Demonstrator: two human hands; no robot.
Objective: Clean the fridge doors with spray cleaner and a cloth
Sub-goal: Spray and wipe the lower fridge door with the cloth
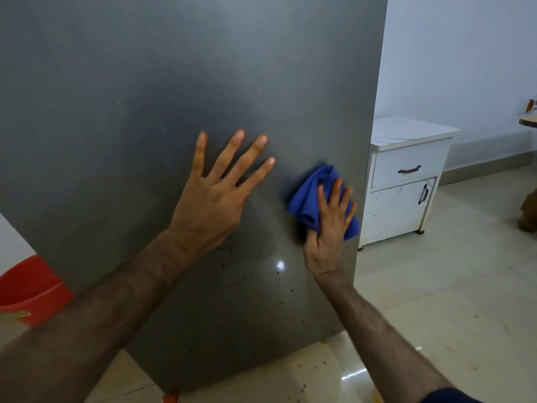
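Grey fridge door (174, 82) fills view — speckled below the hands. Left hand (215, 193) flat, fingers splayed. Right hand (328, 228) presses soft, bunchable cloth (313, 196) near door's right edge — best palmed.

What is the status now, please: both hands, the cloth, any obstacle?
Left hand flat on grey fridge door, fingers spread. Right hand presses crumpled blue cloth near door's right edge. No obstacle.
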